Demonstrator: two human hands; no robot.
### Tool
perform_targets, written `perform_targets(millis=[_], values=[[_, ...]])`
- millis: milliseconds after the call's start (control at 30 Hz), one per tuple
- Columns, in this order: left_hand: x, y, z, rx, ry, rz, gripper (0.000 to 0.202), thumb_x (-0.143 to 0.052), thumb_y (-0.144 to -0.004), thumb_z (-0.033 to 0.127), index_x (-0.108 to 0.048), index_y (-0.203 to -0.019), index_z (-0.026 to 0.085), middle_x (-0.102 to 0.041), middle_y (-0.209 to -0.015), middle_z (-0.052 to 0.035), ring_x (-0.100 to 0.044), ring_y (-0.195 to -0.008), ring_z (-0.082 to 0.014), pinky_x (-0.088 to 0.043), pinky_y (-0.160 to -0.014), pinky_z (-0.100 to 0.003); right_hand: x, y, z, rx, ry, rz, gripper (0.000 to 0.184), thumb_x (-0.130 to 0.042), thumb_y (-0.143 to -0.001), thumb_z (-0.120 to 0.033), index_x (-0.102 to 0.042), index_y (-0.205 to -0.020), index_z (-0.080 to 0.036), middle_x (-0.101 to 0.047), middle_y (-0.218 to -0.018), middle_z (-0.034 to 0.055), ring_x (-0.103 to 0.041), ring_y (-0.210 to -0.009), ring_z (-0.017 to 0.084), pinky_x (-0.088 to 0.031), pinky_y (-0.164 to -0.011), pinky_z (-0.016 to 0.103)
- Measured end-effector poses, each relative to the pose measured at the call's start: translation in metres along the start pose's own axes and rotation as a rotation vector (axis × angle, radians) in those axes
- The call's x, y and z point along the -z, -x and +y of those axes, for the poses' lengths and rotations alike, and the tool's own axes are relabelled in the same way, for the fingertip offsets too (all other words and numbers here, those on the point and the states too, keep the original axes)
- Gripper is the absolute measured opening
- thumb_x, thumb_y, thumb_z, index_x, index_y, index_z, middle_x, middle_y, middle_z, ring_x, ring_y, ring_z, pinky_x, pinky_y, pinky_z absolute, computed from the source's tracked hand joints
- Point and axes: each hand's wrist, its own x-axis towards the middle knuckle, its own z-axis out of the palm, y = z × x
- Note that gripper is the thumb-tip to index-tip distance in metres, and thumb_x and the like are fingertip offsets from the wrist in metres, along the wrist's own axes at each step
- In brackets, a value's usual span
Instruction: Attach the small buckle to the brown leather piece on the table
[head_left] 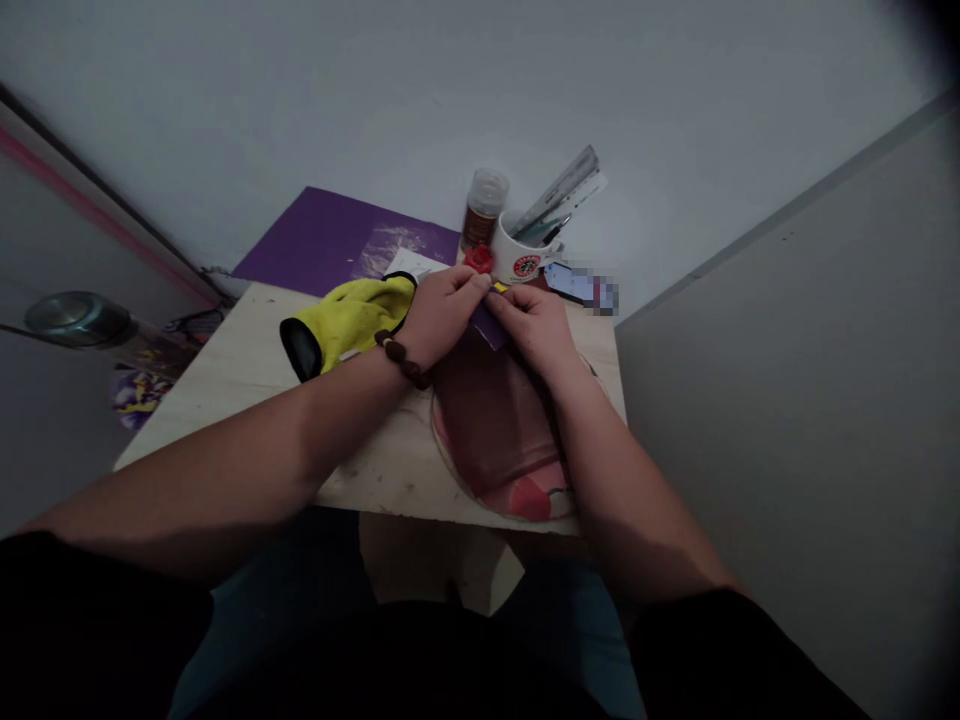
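My left hand (pixel 444 312) and my right hand (pixel 541 328) meet over the table, fingers pinched. Between them is a small piece of purple paper (pixel 490 330), its lower corner hanging beneath the fingertips. A bit of yellow (pixel 499 287) shows at its top; I cannot tell whether it is part of the paper. Just beyond the fingertips sits a red crumpled or flower-like thing (pixel 478 258). Under my hands a dark reddish-brown rectangular sheet (pixel 495 410) lies on a round pink patterned mat (pixel 529 498). Yellow gloves (pixel 349 315) with black cuffs lie beside my left wrist.
Behind my hands stand a clear jar with brown contents (pixel 484 205) and a white mug (pixel 517 250) holding rulers and pens. A phone (pixel 574 282) is at the right. A large purple sheet (pixel 315 240) covers the table's back left. Left of the table is a lidded bottle (pixel 82 318).
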Motion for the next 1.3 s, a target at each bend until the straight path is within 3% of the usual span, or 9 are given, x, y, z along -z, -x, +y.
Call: perform_targets(millis=[167,400,800,967,1100,1300], values=[[-0.0005,-0.0007,-0.002,0.006,0.008,-0.003,0.037,-0.06,-0.106,0.049,-0.065,-0.079,0.023,-0.063,-0.074,-0.0021,-0.057,-0.076,-0.0199,-0.042,-0.068,-0.034,0.0016,-0.0011,-0.0013,0.002,0.041,0.09,0.06,-0.082,-0.099,-0.061,-0.051,-0.062,-0.025,-0.047,-0.066,-0.0018,-0.043,-0.071,0.017,-0.035,-0.066,0.033],[-0.0002,-0.0005,-0.0012,-0.004,0.015,-0.016,0.039,-0.06,-0.106,0.049,-0.065,-0.078,0.022,-0.06,-0.074,-0.0017,-0.052,-0.073,-0.0187,-0.039,-0.066,-0.035,-0.0007,0.0011,-0.0005,0.053,0.018,0.025,0.059,-0.076,-0.102,-0.068,-0.055,-0.068,-0.025,-0.052,-0.07,-0.0011,-0.045,-0.072,0.017,-0.036,-0.067,0.033],[-0.0007,-0.0003,-0.0017,0.002,-0.003,-0.012,0.04,-0.06,-0.107,0.05,-0.065,-0.079,0.023,-0.064,-0.074,-0.0022,-0.056,-0.074,-0.0196,-0.041,-0.064,-0.034,0.0016,-0.0017,-0.001,0.041,0.067,0.087,0.053,-0.077,-0.101,-0.058,-0.057,-0.065,-0.025,-0.053,-0.068,-0.0011,-0.047,-0.072,0.018,-0.036,-0.067,0.034],[-0.0006,-0.0009,-0.0015,-0.004,0.013,-0.018,0.04,-0.061,-0.108,0.048,-0.064,-0.077,0.023,-0.061,-0.073,-0.0017,-0.055,-0.074,-0.0193,-0.041,-0.065,-0.034,-0.0004,0.0001,0.0024,0.049,0.032,0.016,0.053,-0.077,-0.102,-0.065,-0.062,-0.071,-0.024,-0.055,-0.07,-0.001,-0.048,-0.073,0.018,-0.037,-0.068,0.034],[-0.0006,-0.0007,-0.0013,0.008,0.026,-0.033,0.04,-0.06,-0.108,0.049,-0.063,-0.078,0.023,-0.061,-0.073,-0.0018,-0.056,-0.073,-0.0193,-0.041,-0.064,-0.034,-0.0007,-0.0002,0.0039,0.037,0.064,0.032,0.055,-0.075,-0.101,-0.069,-0.061,-0.072,-0.025,-0.055,-0.071,-0.0005,-0.048,-0.074,0.018,-0.037,-0.068,0.034],[-0.0011,-0.0009,-0.0018,0.003,0.036,-0.046,0.037,-0.056,-0.107,0.045,-0.061,-0.077,0.023,-0.064,-0.076,-0.0024,-0.056,-0.075,-0.019,-0.042,-0.066,-0.034,-0.0001,0.0006,0.0008,0.058,0.049,0.045,0.053,-0.075,-0.103,-0.062,-0.057,-0.069,-0.025,-0.053,-0.07,-0.0011,-0.046,-0.071,0.017,-0.035,-0.067,0.034]])
